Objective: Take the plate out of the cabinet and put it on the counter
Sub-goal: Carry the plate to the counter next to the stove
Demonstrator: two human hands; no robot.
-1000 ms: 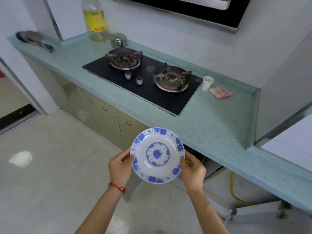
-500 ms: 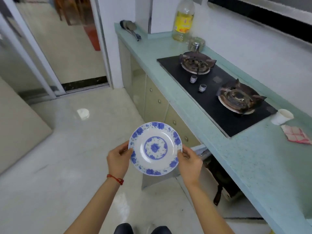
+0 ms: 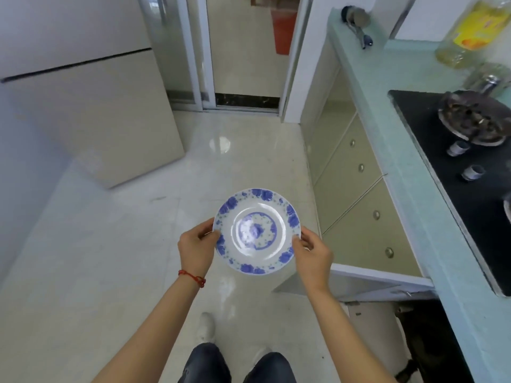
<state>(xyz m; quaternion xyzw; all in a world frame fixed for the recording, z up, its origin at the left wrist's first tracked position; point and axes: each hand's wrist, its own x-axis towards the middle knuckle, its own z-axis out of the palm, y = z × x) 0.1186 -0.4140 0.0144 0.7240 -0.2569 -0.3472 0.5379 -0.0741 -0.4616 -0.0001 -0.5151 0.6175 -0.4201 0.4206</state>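
Note:
A white plate [image 3: 257, 230] with blue flowers on its rim and centre is held level over the tiled floor, in front of my body. My left hand [image 3: 196, 248] grips its left rim and my right hand [image 3: 313, 252] grips its right rim. The pale green counter [image 3: 409, 172] runs along the right side, about an arm's length from the plate. Below the counter, an open cabinet door [image 3: 356, 283] sticks out just right of my right hand, and the dark cabinet opening [image 3: 431, 344] lies behind it.
A black gas hob [image 3: 467, 167] sits in the counter. An oil bottle [image 3: 470, 31] and a ladle [image 3: 356, 26] lie at the counter's far end. Closed cabinet doors [image 3: 356, 189] line the counter front. A beige appliance [image 3: 96, 111] stands left; a doorway [image 3: 249, 51] lies ahead.
The view has swung left, away from the counter toward the doorway and floor. The plate stays gripped in both hands, now over the floor with the counter off to the right.

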